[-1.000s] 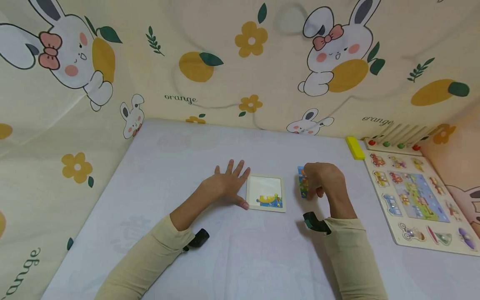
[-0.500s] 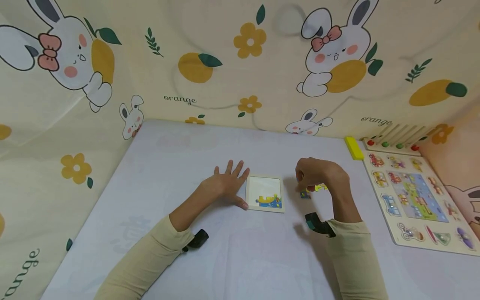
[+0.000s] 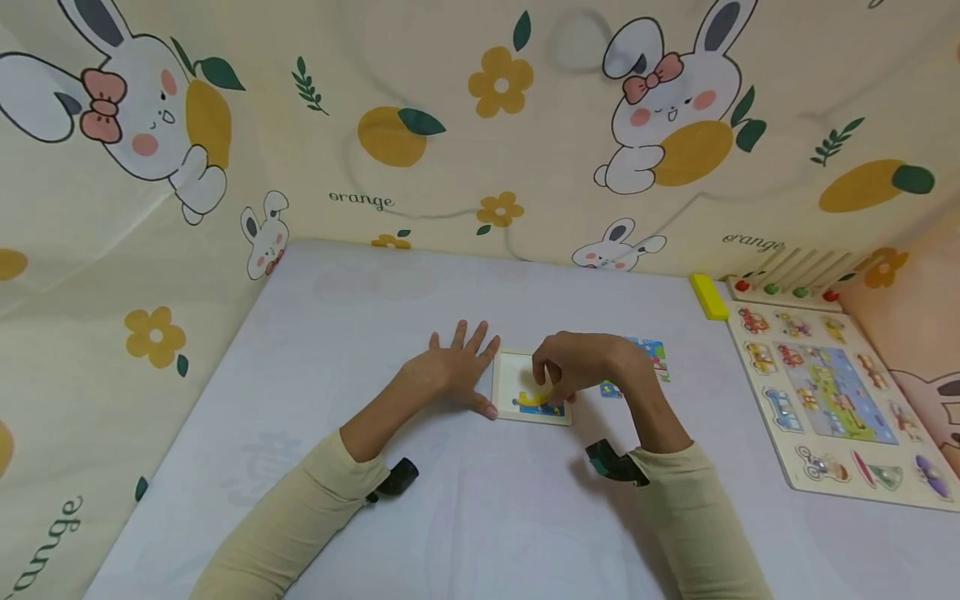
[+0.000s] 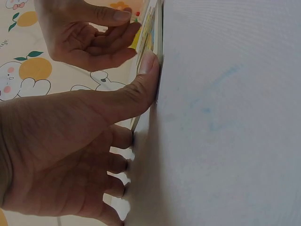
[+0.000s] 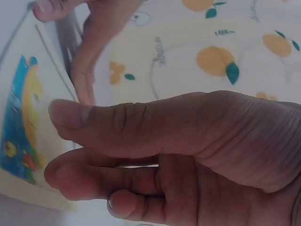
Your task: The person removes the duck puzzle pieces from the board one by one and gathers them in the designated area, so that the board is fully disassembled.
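My left hand (image 3: 450, 372) lies at the left side of a square puzzle tray (image 3: 494, 383), fingers spread on the table. Its thumb (image 4: 148, 63) touches the tray's edge in the left wrist view. Inside the tray, joined jigsaw pieces (image 5: 28, 117) form a blue strip with a yellow crescent shape. Over the tray's right half hovers my right hand (image 3: 581, 364), fingers bent and thumb opposite them. No piece shows between its fingertips in the right wrist view, though a small one could be hidden. Loose jigsaw pieces (image 3: 651, 353) lie right of the tray, partly covered by the right hand.
At the far right lies a wooden picture puzzle board (image 3: 780, 450) with vehicle pieces. Behind it stands a peg stand with red and green beads (image 3: 772, 289). A yellow block (image 3: 708, 297) sits beside them. Patterned cloth (image 3: 450, 183) rises behind the table.
My right hand has moved left from the loose pieces to over the tray, uncovering some of them. My left hand has stayed beside the tray.
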Motion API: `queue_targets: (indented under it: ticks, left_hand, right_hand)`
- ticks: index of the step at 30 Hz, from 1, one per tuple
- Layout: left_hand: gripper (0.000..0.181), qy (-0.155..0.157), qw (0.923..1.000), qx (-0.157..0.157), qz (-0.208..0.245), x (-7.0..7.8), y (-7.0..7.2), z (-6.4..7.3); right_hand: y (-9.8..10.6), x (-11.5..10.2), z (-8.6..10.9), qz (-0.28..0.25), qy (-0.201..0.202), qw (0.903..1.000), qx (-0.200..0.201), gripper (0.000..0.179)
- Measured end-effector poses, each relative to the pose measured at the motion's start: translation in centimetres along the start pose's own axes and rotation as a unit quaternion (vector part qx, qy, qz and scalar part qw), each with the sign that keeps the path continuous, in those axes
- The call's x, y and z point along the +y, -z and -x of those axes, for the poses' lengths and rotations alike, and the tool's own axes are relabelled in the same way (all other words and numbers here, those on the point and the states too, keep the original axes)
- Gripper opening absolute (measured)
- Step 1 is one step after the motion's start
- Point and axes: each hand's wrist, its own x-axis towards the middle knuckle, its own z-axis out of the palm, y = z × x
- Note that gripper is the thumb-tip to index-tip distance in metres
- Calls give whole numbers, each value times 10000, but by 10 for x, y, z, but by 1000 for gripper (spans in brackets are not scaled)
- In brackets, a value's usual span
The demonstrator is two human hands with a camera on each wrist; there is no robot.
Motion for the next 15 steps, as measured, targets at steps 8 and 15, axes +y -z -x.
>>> queue_targets:
  ticks: [8, 15]
  left_hand:
    - [115, 7, 10000, -13, -6, 0, 0, -1]
    - [115, 4, 10000, 1, -74, 0, -1, -1]
  right_hand:
    - [-5, -8, -8, -5, -349, 9990, -262, 15]
    - [-7, -10, -11, 181, -279, 9990, -312, 12]
